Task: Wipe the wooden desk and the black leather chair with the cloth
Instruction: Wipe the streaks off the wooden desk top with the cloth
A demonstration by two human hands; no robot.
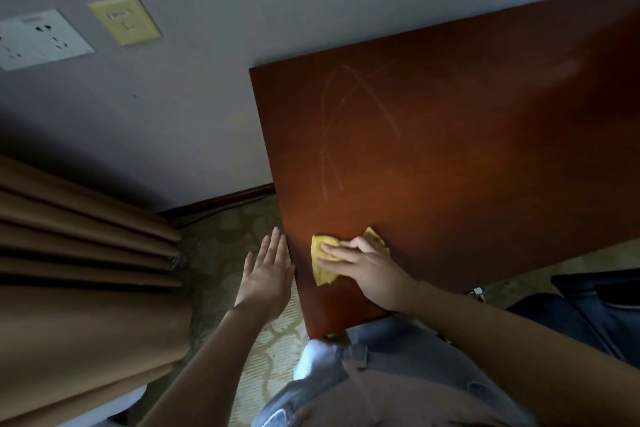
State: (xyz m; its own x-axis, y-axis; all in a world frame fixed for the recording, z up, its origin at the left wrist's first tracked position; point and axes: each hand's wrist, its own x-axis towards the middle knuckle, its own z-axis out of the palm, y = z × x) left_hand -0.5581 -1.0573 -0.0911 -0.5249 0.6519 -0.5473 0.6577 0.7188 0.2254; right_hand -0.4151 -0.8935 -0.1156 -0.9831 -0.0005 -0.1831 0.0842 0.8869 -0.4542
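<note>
The reddish-brown wooden desk (450, 149) fills the right half of the view, with pale curved streak marks on its top. A yellow cloth (320, 262) lies on the desk near its front left corner. My right hand (363, 267) lies flat on the cloth, fingers spread over it and pressing it onto the wood. My left hand (268, 274) is held flat with straight fingers just off the desk's left edge, over the floor, holding nothing. The black leather chair (595, 308) shows only partly at the right edge, below the desk's front edge.
A grey wall with a white socket plate (38, 38) and a yellowed plate (124, 19) stands behind the desk. Brown curtains (79, 253) hang at the left. Patterned carpet (221, 246) lies between curtain and desk.
</note>
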